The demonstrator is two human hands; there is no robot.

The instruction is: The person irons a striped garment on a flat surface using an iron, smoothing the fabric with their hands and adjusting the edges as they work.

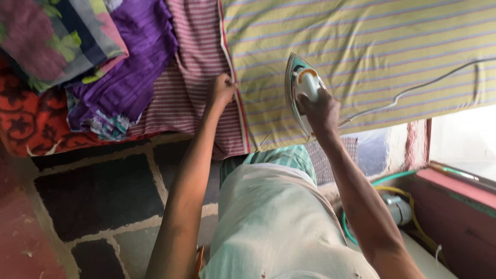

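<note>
A yellow cloth with thin purple stripes (372, 46) lies spread flat over the ironing surface. My right hand (320, 109) grips the handle of a white and teal electric iron (300, 85), which rests on that cloth near its front edge. My left hand (222, 90) pinches the red-trimmed left edge of the striped cloth, where it meets a maroon striped cloth (194, 72). The iron's white cord (413, 90) trails to the right across the cloth.
A pile of folded clothes sits at the left: a purple pleated one (132, 62), a floral one (46, 36) and a red patterned cloth (31, 121). Below is a dark tiled floor (93, 196). Green and yellow hoses (398, 194) lie at lower right by a pink ledge (454, 188).
</note>
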